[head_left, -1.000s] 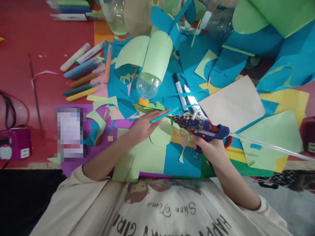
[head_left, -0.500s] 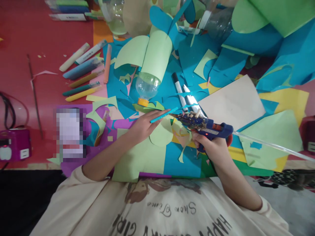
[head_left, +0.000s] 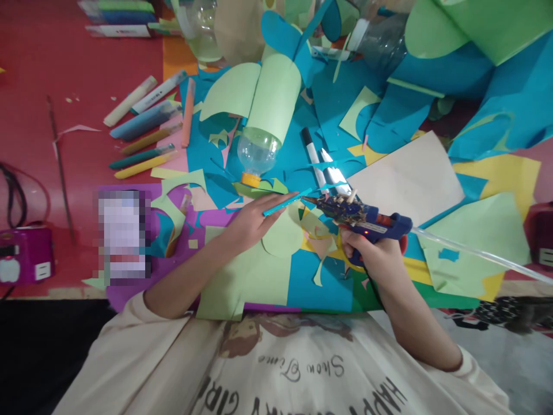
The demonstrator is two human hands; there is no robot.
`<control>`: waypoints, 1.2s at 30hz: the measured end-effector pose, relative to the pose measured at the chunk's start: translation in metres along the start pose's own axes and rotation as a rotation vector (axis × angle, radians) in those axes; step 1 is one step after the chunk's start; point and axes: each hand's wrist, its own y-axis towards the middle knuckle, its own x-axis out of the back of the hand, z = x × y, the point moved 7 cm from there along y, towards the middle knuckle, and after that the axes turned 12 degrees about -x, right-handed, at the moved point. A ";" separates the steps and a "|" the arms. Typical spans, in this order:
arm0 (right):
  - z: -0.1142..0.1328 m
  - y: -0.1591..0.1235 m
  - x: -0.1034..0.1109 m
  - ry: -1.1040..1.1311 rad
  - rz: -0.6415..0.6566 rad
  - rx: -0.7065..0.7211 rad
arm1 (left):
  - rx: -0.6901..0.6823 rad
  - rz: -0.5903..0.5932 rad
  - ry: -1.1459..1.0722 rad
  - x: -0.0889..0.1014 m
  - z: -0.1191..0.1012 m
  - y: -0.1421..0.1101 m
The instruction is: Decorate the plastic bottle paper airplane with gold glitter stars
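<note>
My left hand (head_left: 253,222) holds a narrow blue paper strip (head_left: 287,202) slantwise, its fingers mostly hidden behind it. Wrapped round the handle of a blue glue gun (head_left: 371,222) is my right hand (head_left: 367,248). The gun's dark, glue-crusted nozzle points left, its tip right by the strip's upper end. From its back a long clear glue stick (head_left: 479,252) runs out to the right, and a small red light glows on its side. Beyond my left hand lies a plastic bottle (head_left: 258,153) with an orange cap, wrapped in light green paper (head_left: 276,95).
Several markers (head_left: 147,124) lie at the left, above a phone (head_left: 125,233). A purple power socket block (head_left: 26,253) sits at the far left edge. Green, blue and yellow paper scraps cover the table. A beige sheet (head_left: 406,178) lies right of two pens (head_left: 315,155).
The glue gun in my right hand has shifted slightly right, its nozzle tip sliding a little along the strip's end. My left hand and the strip stay almost still.
</note>
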 end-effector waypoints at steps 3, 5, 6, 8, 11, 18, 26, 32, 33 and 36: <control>0.002 0.001 0.000 -0.002 0.007 0.019 | -0.008 -0.003 -0.003 0.000 0.000 0.000; 0.003 0.001 0.000 0.000 0.015 0.023 | -0.018 -0.004 -0.003 0.000 -0.001 0.001; 0.003 0.001 -0.001 0.001 0.020 0.019 | -0.020 -0.004 -0.004 0.000 -0.002 0.001; 0.001 0.001 -0.001 0.009 0.025 0.003 | -0.021 -0.005 -0.006 0.001 -0.002 0.001; -0.002 0.002 0.001 0.039 0.037 -0.024 | -0.014 -0.002 0.000 0.001 -0.002 0.001; -0.007 0.004 0.001 0.128 0.150 -0.038 | 0.006 0.011 0.011 -0.001 0.000 -0.001; -0.007 0.004 0.002 0.123 0.144 -0.033 | -0.002 -0.009 0.005 0.000 0.001 -0.002; -0.010 0.005 0.003 0.069 0.117 -0.041 | -0.013 -0.011 -0.001 0.001 -0.001 -0.001; -0.011 0.006 0.004 0.064 0.096 -0.045 | -0.019 -0.014 -0.005 0.001 -0.001 0.000; -0.009 0.006 0.004 0.073 0.067 -0.040 | -0.006 -0.007 -0.013 0.000 0.000 -0.001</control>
